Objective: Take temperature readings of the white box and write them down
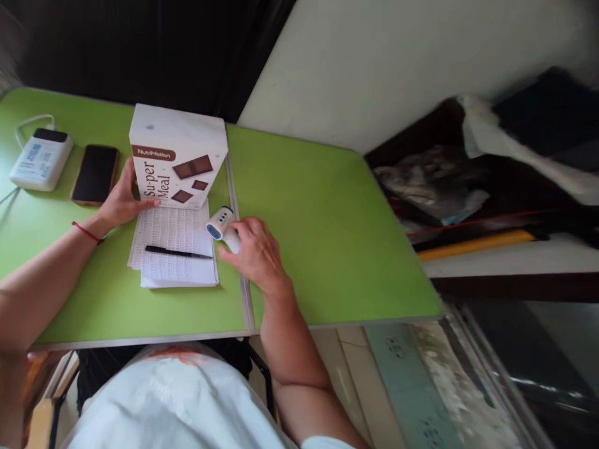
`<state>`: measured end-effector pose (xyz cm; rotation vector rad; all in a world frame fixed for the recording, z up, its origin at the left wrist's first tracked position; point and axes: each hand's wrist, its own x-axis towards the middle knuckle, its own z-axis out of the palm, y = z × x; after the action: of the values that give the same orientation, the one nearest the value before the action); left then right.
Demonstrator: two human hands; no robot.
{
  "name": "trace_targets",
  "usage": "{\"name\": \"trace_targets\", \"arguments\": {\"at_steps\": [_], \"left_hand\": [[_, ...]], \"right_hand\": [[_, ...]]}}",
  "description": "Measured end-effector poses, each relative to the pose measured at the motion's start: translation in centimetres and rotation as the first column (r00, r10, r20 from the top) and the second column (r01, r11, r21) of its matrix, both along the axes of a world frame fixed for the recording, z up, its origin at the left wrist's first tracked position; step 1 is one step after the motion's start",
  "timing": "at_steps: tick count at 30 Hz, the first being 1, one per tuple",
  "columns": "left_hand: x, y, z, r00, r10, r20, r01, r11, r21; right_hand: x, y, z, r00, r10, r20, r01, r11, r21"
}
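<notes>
Green surface (322, 249) below, our left fingers (148, 204) hold the box (187, 134), right fingers (244, 229) the device (220, 221); bumps might roll the pen (178, 252).

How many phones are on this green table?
1: the phone lies between the white corded device and the box. The box could hide another behind it.

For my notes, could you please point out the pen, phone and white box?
Pen (178, 252): head view, middle of its barrel.
Phone (96, 174): head view, centre of its screen.
White box (175, 161): head view, its front face.
</notes>
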<state>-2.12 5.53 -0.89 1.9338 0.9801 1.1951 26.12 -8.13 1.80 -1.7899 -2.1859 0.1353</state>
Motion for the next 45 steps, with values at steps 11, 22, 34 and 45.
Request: {"name": "trace_targets", "arguments": {"at_steps": [11, 22, 34, 45], "left_hand": [[0.7, -1.7, 1.2, 0.995, 0.083, 0.045, -0.077, 0.988, -0.131], [2.6, -4.8, 2.2, 0.996, -0.018, 0.083, 0.040, 0.963, -0.267], [1.7, -4.6, 1.7, 0.981, 0.027, -0.194, -0.056, 0.988, -0.146], [1.9, -4.6, 1.5, 0.991, -0.009, -0.132, -0.010, 0.990, -0.139]], "right_hand": [[-0.1, 0.6, -0.1, 0.755, -0.201, -0.625, 0.162, 0.980, -0.119], [-4.8, -0.5, -2.4, 0.056, -0.219, -0.974, -0.278, 0.934, -0.226], [-6.1, -0.4, -2.2, 0.129, -0.186, -0.974, -0.244, 0.946, -0.213], [-5.9, -0.4, -2.2, 0.176, -0.217, -0.960, -0.187, 0.950, -0.249]]}}
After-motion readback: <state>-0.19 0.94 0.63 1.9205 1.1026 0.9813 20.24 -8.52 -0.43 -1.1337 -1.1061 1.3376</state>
